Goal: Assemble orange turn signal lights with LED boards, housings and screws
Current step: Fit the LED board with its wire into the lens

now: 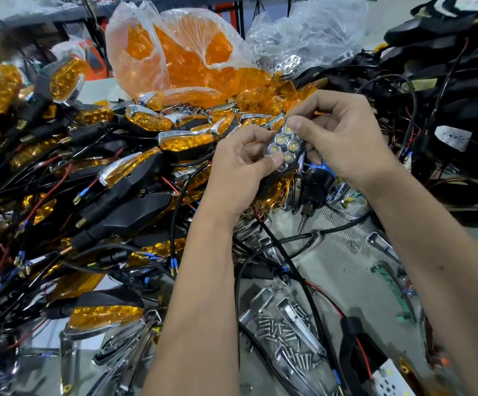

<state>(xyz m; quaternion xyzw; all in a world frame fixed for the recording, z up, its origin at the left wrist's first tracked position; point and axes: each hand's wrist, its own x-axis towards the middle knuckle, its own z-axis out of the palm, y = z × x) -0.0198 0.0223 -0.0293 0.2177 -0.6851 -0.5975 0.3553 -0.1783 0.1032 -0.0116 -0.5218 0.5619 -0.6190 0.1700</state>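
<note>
Left hand (240,164) pinches chrome LED reflector (285,147), thumb on its lower end | right hand (337,138) grip clamped on reflector's upper end | reflector held above loose screws (285,338) on tabletop (343,261) | finished orange turn signals (112,195) piled left of reflector
</note>
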